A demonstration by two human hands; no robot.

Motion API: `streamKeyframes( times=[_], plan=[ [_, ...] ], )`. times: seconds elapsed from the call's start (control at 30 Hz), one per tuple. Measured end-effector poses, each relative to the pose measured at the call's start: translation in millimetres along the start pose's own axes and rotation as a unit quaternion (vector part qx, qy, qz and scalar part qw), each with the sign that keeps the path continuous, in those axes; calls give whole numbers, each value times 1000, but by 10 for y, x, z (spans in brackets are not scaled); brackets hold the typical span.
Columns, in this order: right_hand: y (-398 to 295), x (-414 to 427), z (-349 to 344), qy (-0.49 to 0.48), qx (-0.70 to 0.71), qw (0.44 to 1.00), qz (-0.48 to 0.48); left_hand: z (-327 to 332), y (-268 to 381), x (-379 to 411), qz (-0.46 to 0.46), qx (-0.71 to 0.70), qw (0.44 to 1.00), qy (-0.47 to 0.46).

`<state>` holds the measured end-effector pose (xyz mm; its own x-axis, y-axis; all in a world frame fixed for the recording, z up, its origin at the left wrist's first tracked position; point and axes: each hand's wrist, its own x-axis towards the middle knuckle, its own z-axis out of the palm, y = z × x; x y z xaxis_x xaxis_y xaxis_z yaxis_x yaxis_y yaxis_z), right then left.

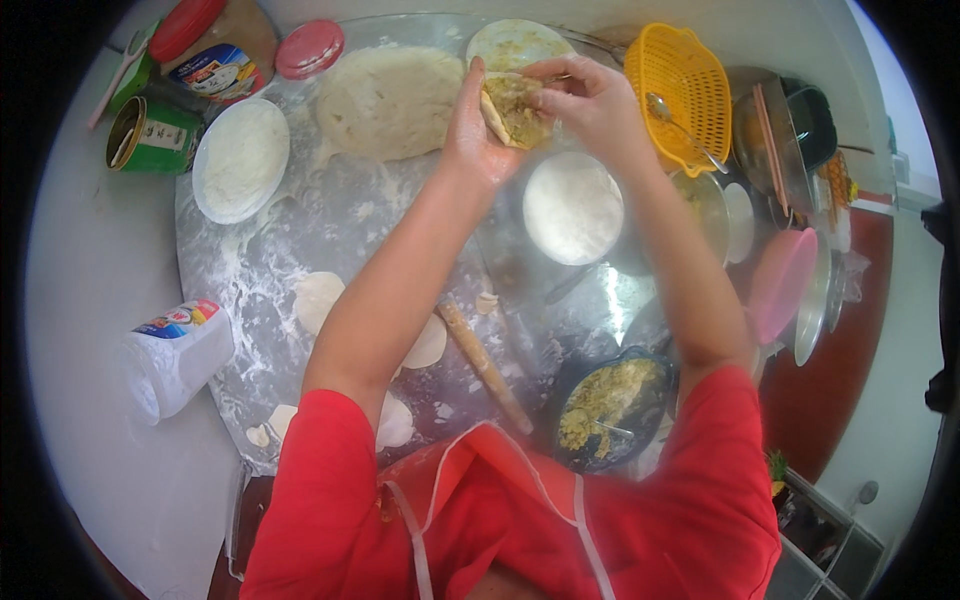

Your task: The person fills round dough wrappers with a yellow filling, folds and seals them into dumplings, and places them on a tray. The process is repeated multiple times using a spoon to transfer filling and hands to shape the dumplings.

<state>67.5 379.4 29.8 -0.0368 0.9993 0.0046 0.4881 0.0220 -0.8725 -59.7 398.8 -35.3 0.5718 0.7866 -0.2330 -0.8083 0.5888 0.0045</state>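
My left hand point(474, 131) cups a round dough wrapper point(491, 120) spread with yellow-green filling point(517, 105). At the wrapper's right edge, the thumb and fingers of my right hand point(589, 97) close on it; a thin dark line shows between them, too small to make out. Both hands are raised over the far side of the floury table point(360, 217). Behind them is a pale plate smeared with filling point(517, 41). A large slab of dough point(390, 101) lies to the left of my left hand. Below my right hand is a round, white, floury disc or dish point(574, 208).
A rolling pin point(484, 364) lies near me beside flat dough rounds point(425, 343). A dark bowl of filling point(611, 409) holds a spoon. At left stand a flour bowl point(241, 161), a plastic jar point(180, 360) and a green tin point(154, 135). A yellow basket point(679, 94) stands at right.
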Motion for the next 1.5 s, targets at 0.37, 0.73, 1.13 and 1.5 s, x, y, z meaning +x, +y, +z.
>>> streamKeyframes(
  times=[0.37, 0.73, 1.13, 1.5],
  plan=[
    [77, 100, -3, -24, -13, 1000, 6, -80, -47, 66, -15, -27, 999, 10],
    [73, -35, -4, 12, -105, 991, -78, -193, -17, 71, -47, -48, 997, -29],
    [107, 50, -180, -36, 240, 963, 119, -304, 17, 22, -67, 46, 995, -55],
    [11, -58, 92, 129, -172, 947, -240, -502, 4, 255, -60, -142, 985, -76]
  ],
)
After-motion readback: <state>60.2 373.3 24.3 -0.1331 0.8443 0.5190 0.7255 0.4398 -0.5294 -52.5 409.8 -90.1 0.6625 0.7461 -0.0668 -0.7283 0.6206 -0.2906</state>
